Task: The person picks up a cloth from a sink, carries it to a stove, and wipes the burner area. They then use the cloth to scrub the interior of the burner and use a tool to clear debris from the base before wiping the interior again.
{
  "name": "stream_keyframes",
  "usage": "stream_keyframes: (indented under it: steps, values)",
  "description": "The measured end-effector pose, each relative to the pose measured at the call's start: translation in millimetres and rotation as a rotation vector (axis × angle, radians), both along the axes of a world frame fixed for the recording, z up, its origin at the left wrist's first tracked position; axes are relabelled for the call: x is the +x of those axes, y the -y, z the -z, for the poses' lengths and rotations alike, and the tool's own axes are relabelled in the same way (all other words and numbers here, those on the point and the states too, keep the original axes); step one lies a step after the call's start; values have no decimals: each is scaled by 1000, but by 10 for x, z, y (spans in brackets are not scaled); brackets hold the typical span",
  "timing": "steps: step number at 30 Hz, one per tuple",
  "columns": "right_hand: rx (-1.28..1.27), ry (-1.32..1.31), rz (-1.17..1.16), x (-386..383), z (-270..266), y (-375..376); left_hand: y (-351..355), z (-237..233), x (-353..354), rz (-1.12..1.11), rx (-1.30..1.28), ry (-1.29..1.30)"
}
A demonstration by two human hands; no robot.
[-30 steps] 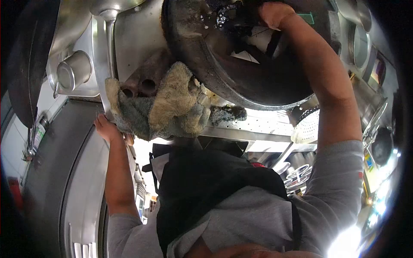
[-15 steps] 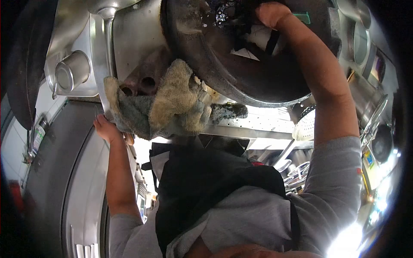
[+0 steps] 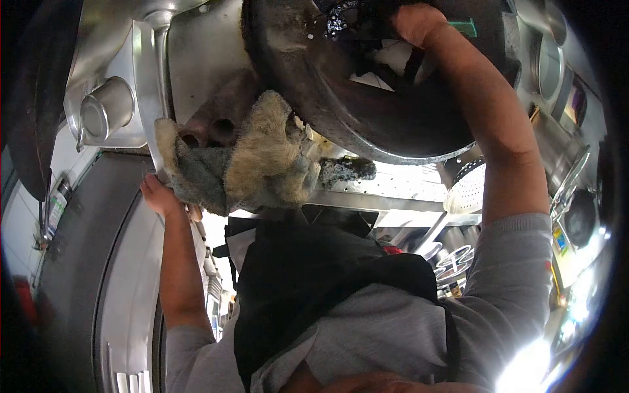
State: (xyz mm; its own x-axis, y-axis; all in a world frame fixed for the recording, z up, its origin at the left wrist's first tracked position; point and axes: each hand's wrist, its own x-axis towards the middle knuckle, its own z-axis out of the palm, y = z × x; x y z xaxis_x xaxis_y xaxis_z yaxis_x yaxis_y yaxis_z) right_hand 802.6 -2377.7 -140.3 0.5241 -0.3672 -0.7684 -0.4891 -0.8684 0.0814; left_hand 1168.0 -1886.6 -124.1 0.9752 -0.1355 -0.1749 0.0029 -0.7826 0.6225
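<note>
My right hand is deep inside a large, dark, wok-like pan, at the top of the view. It looks closed, but its fingertips and whatever they hold are lost in the dark. Beside that wrist shows a green strip. Wet, shiny spots glint in the pan to the left of the hand. My left hand has its fingers curled at the steel counter's edge, at the left. A bunched, worn tan-and-grey cloth lies just right of it, against two rusty pipes.
A dark, wet scrap rests on the perforated metal strip below the pan. On the right are a perforated ladle and a steel pot. A steel cup stands in a metal tray at the left.
Hardly anything differs. The right hand and forearm have shifted very slightly within the pan; the left hand stays at the counter's edge.
</note>
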Motion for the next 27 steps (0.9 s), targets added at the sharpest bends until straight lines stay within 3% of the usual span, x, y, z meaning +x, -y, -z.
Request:
stream_keyframes:
  steps: [5,17,20,23,25,27]
  values:
    - [0,-14,4,-12,-54,21,-13,32,33,-55,-76,-92]
    - [11,-38,7,-50,-47,4,51,7,8,14,16,11]
    - [10,-43,12,-59,-37,-9,11,57,29,-116,-202,-119]
    - [13,-45,18,-63,-26,-14,-47,74,54,-28,-81,-36]
    - [18,-42,21,-61,-22,-13,-34,53,42,212,91,68]
    - [30,-38,21,-68,-18,-12,182,-148,-87,119,142,44]
